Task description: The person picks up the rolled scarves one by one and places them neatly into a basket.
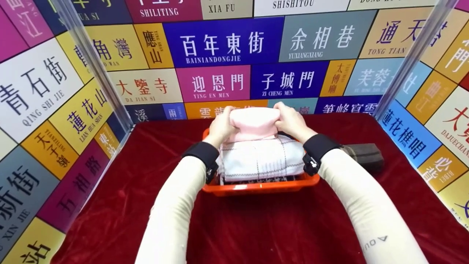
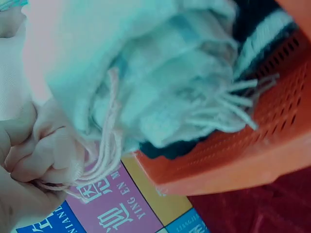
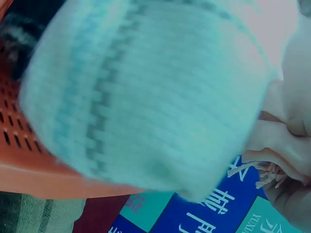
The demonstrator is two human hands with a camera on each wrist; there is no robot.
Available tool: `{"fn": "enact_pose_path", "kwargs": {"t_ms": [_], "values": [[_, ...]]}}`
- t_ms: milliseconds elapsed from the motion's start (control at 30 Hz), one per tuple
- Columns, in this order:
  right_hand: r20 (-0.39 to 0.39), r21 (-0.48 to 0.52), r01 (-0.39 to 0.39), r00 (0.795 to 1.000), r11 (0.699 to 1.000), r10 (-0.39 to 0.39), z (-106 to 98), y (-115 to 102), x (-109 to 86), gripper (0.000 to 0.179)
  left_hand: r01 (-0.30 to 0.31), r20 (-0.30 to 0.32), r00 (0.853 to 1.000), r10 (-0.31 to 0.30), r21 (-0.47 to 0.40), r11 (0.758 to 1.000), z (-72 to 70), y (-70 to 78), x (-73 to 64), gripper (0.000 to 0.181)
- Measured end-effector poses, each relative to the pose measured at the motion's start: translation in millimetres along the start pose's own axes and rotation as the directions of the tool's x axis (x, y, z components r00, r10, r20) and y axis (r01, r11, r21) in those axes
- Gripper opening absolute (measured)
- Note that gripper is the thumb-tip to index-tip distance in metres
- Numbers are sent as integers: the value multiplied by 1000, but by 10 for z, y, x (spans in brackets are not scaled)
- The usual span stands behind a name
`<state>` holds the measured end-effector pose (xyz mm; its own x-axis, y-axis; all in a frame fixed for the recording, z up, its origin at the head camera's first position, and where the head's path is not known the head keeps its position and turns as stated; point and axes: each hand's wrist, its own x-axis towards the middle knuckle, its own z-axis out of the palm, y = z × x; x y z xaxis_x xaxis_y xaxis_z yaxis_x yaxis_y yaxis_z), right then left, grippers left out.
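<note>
Both hands hold a folded pink scarf (image 1: pixel 254 124) above the far side of an orange basket (image 1: pixel 260 189). My left hand (image 1: pixel 222 126) grips its left end, where tassels hang between the fingers in the left wrist view. At the right end my right hand (image 1: pixel 292 120) pinches the cloth, and short fringe (image 3: pixel 272 174) pokes out under the fingers. Just below and nearer lies a rolled white scarf with dark check lines (image 1: pixel 260 159), filling the basket's top; its own fringe (image 2: pixel 233 104) spills toward the perforated basket wall. Dark fabric (image 2: pixel 265 31) shows beneath it.
A rolled dark brown-grey plaid cloth (image 1: pixel 366 156) lies right of the basket, partly behind the right forearm. Dark red velvet (image 1: pixel 256 227) covers the table. Panels printed with place names (image 1: pixel 223 42) enclose the back and sides, with clear posts (image 1: pixel 414 55) at the corners.
</note>
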<state>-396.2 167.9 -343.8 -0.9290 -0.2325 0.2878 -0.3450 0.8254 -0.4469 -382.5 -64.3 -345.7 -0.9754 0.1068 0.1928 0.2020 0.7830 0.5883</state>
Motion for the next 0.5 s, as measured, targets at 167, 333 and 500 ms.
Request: {"fn": "enact_pose_path", "kwargs": {"t_ms": [167,333,500], "values": [[5,-94,66,998,993,-65,120,67,-33,38,-59,-2,998,62,251,966,120,-30,44,52],[93,-270,118,991,955,-96,220,56,-37,40,-161,53,986,161,579,799,230,-11,23,34],[195,-381,135,979,914,-63,301,-69,-46,43,-224,115,964,239,835,502,303,46,-40,33]]}}
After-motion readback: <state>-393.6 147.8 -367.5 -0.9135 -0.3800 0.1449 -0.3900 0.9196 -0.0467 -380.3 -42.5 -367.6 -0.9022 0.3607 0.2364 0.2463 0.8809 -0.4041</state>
